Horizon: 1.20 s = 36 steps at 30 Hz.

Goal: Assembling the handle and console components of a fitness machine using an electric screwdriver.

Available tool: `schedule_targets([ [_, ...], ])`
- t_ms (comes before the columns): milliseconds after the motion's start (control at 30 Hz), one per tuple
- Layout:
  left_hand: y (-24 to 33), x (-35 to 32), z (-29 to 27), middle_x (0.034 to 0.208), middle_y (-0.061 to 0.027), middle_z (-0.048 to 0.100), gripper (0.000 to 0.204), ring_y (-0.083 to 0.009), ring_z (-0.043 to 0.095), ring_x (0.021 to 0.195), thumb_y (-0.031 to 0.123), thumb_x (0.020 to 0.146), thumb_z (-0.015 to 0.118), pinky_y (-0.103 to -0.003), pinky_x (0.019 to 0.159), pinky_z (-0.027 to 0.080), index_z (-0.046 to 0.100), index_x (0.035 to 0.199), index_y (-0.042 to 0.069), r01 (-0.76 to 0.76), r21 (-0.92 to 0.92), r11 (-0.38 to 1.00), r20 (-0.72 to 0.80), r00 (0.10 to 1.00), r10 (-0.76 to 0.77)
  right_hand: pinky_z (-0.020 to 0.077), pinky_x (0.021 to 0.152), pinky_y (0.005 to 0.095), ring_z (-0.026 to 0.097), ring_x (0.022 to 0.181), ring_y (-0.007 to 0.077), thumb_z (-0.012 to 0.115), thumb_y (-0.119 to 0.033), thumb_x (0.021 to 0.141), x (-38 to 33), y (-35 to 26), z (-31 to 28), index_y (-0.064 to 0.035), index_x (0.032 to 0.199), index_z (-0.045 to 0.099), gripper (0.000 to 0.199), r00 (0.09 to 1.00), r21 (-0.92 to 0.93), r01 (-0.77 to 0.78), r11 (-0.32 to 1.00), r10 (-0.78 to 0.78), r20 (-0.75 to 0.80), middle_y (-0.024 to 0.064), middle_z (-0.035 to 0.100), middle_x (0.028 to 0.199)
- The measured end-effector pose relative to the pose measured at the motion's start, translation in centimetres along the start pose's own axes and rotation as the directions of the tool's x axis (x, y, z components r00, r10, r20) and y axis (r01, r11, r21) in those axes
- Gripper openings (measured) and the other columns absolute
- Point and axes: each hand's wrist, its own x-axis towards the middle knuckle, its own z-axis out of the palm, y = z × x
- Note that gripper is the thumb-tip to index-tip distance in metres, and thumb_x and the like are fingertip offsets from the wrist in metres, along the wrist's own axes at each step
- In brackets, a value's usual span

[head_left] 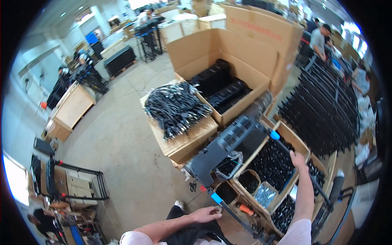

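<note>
A black metal frame with a vented black plastic cover point(233, 139) stands tilted in front of me, over several parts boxes. My right hand point(299, 160) is wrapped round the frame's right tube point(283, 145), below a blue band point(275, 135). My left hand point(207, 214) is beside the left tube point(234, 215), close to another blue band point(217, 199). Its thumb and fingers are drawn together; whatever they hold is too small to make out. Under the frame, a wooden-edged bin point(241, 176) holds many small black parts and a clear bag of silvery hardware point(265, 195).
A pile of black cables point(175, 107) lies on a carton point(196, 138). Behind it, an open carton point(249, 52) contains black housings. Black tubes point(322, 108) are stacked at right. An orange-handled tool point(246, 210) lies near the bin. Other people work farther off.
</note>
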Motion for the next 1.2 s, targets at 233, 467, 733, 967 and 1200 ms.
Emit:
schedule_targets([
  [233,-0.3,4.1,-0.2,0.132,-0.0115,0.062,0.079,-0.0223,0.059,0.124,0.068,0.095,0.066,-0.045,0.11,0.049,0.053,0.14,0.004,0.083,-0.868,0.489,0.016,0.99,-0.138,0.0516,0.071,0.0385,0.067,0.071,0.0226,0.056,-0.057,0.102,-0.3,-2.7,-0.4,0.0014,0.094,0.075,0.062,1.0,0.29,-0.005,0.957,0.002,0.011,0.0114,0.07,0.075],
  [467,-3.6,2.1,-2.3,0.112,-0.0013,0.07,0.042,-0.0153,0.064,0.108,0.054,0.102,0.066,-0.038,0.091,0.052,0.067,0.111,0.013,0.008,-0.921,0.389,-0.026,0.996,-0.081,0.0511,0.071,0.0427,0.066,0.073,0.0244,0.058,-0.045,0.105,-8.6,-12.1,-12.2,0.004,0.104,0.073,0.051,0.948,0.148,0.265,0.953,-0.23,-0.218,0.0198,0.067,0.076],
  [733,-2.2,-9.6,-19.3,0.113,-0.0129,0.075,0.036,-0.0259,0.069,0.111,0.039,0.107,0.057,-0.044,0.099,0.053,0.067,0.115,0.005,-0.277,-0.863,0.422,-0.314,0.949,-0.019,0.0419,0.061,0.0306,0.052,0.068,0.0097,0.061,-0.036,0.106,-27.0,-33.1,-27.8,0.0041,0.112,0.07,0.042,0.856,0.13,0.366,0.922,-0.279,-0.436,0.0007,0.054,0.072],
  [967,-4.1,-13.9,-40.8,0.087,-0.0118,0.072,0.027,-0.0242,0.071,0.081,0.028,0.101,0.058,-0.04,0.078,0.059,0.064,0.104,0.003,-0.696,-0.633,0.34,-0.739,0.674,0.004,0.0335,0.054,0.0236,0.045,0.058,0.0049,0.058,-0.029,0.101,-39.3,-51.6,-28.1,0.0019,0.127,0.065,0.041,0.857,0.183,0.417,0.89,-0.318,-0.405,-0.0043,0.049,0.068],
  [1200,-11.5,-17.3,-56.2,0.092,-0.0125,0.073,0.039,-0.0242,0.073,0.08,0.028,0.098,0.062,-0.038,0.078,0.057,0.064,0.122,-0.004,-0.757,-0.377,0.533,-0.896,0.444,-0.002,0.053,0.084,0.0366,0.067,0.09,0.023,0.072,-0.005,0.086,-42.1,-58.5,-13.9,-0.0008,0.115,0.065,0.031,0.894,0.193,0.44,0.877,-0.408,-0.186,0.0085,0.068,0.094],
])
